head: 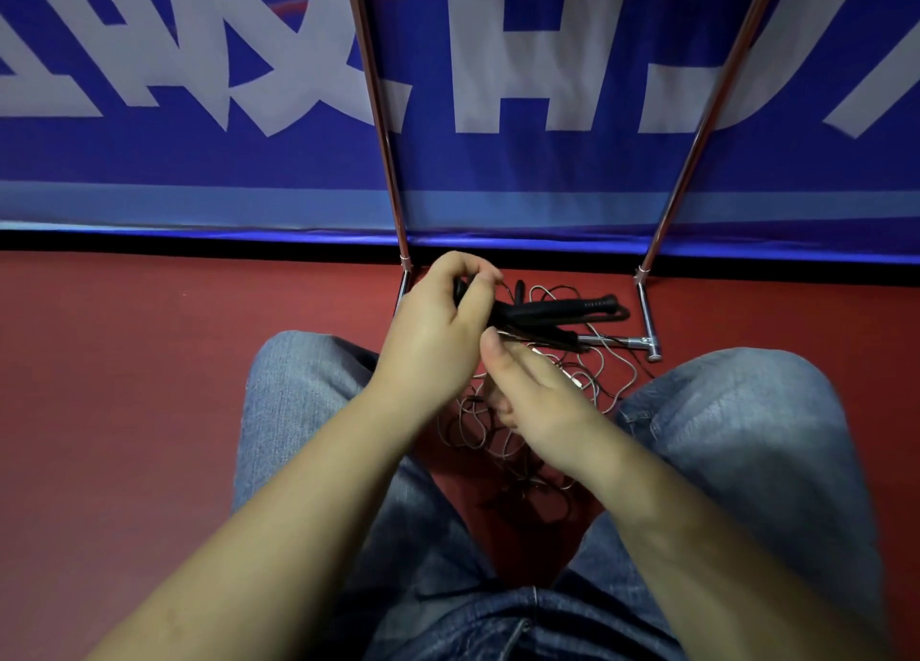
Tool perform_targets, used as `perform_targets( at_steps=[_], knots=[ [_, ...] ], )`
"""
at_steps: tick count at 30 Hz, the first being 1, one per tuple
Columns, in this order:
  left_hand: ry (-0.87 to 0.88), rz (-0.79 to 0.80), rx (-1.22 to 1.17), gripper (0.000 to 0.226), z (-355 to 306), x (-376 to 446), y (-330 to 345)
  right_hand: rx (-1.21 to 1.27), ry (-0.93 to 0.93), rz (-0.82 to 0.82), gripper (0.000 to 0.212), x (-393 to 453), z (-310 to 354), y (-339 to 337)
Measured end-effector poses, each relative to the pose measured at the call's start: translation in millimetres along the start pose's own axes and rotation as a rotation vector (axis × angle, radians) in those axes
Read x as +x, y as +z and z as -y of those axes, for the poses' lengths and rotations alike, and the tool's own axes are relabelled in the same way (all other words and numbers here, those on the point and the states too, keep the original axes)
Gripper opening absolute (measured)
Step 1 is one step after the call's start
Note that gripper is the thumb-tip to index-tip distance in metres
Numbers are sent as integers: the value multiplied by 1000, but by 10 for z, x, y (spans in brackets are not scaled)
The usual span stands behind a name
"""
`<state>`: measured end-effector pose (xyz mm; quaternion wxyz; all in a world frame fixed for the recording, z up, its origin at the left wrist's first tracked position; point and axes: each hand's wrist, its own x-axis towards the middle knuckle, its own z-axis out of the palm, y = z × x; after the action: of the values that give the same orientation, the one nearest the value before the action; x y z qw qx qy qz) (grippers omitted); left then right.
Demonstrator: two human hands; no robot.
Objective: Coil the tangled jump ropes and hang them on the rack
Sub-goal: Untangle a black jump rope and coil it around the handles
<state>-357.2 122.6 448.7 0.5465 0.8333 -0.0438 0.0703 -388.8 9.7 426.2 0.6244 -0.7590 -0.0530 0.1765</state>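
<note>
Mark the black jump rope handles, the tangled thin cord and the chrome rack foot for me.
Black plastic jump rope handles (552, 309): head view, mid-shaft of the upper handle.
Tangled thin grey cord (470, 424): head view, loops on the floor.
Chrome metal rack foot (647, 319): head view, right floor bar.

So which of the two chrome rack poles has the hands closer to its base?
The left pole: the left hand, gripping the black handles, sits right beside its foot. The right pole stands apart, past the handle tips.

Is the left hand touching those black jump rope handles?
Touching. The head view shows the left hand with fingers curled round the near ends of the black handles.
</note>
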Motion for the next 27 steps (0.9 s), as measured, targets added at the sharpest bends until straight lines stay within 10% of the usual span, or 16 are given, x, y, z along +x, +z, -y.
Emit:
perform_targets(
  at_steps=[12,17,27],
  knots=[
    [-139,55,433,13,197,185,-163,-477,-193,-32,19,-27,160,-123],
    [-151,317,431,21,237,110,-161,-590,-263,-126,11,12,182,-286],
    [-326,560,-151,28,46,-83,-188,-298,72,51,31,32,196,-439]
  ],
)
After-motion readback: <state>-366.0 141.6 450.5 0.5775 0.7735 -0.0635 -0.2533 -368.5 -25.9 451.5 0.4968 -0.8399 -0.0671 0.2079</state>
